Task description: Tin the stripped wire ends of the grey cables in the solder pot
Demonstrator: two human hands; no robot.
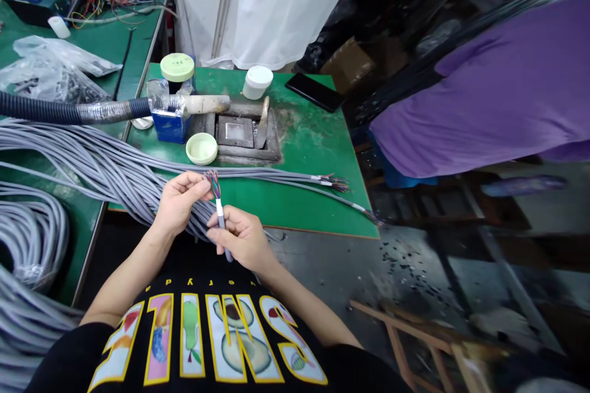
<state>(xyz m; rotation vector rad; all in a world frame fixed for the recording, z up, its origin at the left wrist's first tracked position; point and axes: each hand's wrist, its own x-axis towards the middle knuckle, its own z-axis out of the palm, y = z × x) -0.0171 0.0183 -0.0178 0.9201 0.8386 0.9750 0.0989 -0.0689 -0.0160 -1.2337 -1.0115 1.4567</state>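
Observation:
In my right hand [242, 238] is the end of a grey multi-core cable [222, 221], gripped just below a white band and held nearly upright near the table's front edge. Its thin coloured wires [214, 183] fan out at the top. My left hand [183, 199] pinches some of those wires between thumb and fingers. Behind my hands, a thick bundle of grey cables [133, 175] runs in from the left. Several stripped cable ends [338, 183] with white bands lie on the green table to the right.
A solder pot [235, 131] is set in the table, a scraper-like tool [262, 126] on it. Around it are a fume hose [115, 109], a pale open tub [201, 148], a white jar [257, 82] and a black phone [314, 92]. A person in purple [498, 92] is at right.

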